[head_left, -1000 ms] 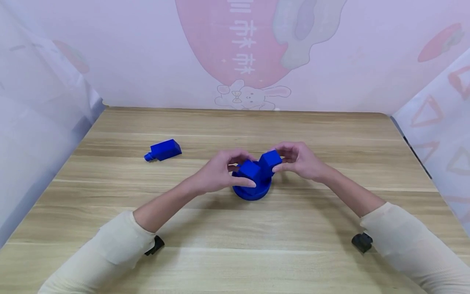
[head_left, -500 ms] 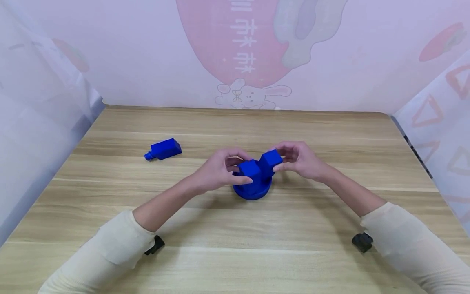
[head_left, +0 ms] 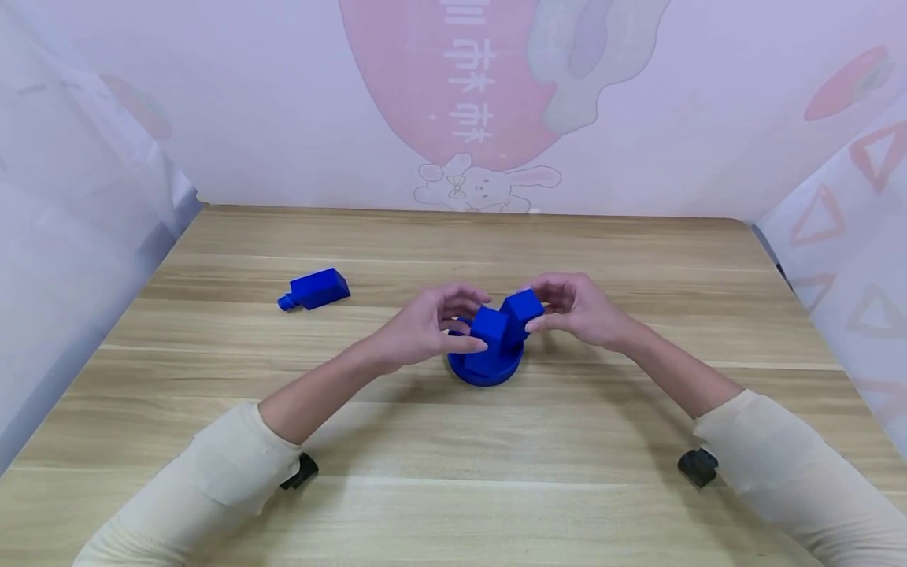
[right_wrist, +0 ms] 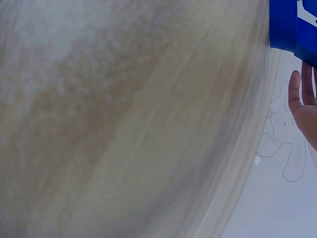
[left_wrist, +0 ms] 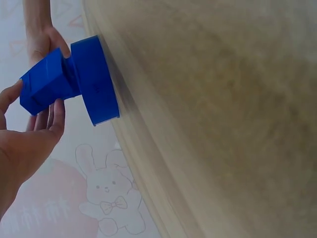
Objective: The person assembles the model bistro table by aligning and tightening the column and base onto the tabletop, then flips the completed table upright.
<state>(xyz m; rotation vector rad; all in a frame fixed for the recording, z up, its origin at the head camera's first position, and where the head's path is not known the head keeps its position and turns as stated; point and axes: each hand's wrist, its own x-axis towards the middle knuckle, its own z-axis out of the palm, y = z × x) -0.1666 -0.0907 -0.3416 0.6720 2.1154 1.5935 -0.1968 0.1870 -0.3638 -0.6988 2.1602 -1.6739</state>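
In the head view, a round blue base sits on the table with two blue blocks standing in it. My left hand is around the left blue block, thumb across its near side and fingers behind. The left wrist view shows thumb and fingertips against this block, which tilts from the base. My right hand pinches the right blue block, which leans outward, between thumb and fingers. Only part of the right hand shows in the right wrist view, beside the blue base.
A third blue block with a round neck lies on its side at the left of the wooden table. Behind the table stands a pale printed backdrop, with white sheets on both sides.
The left block has turned and shifted slightly right within the base, while my left fingers have moved a little around it. My right hand and its block stay in place.
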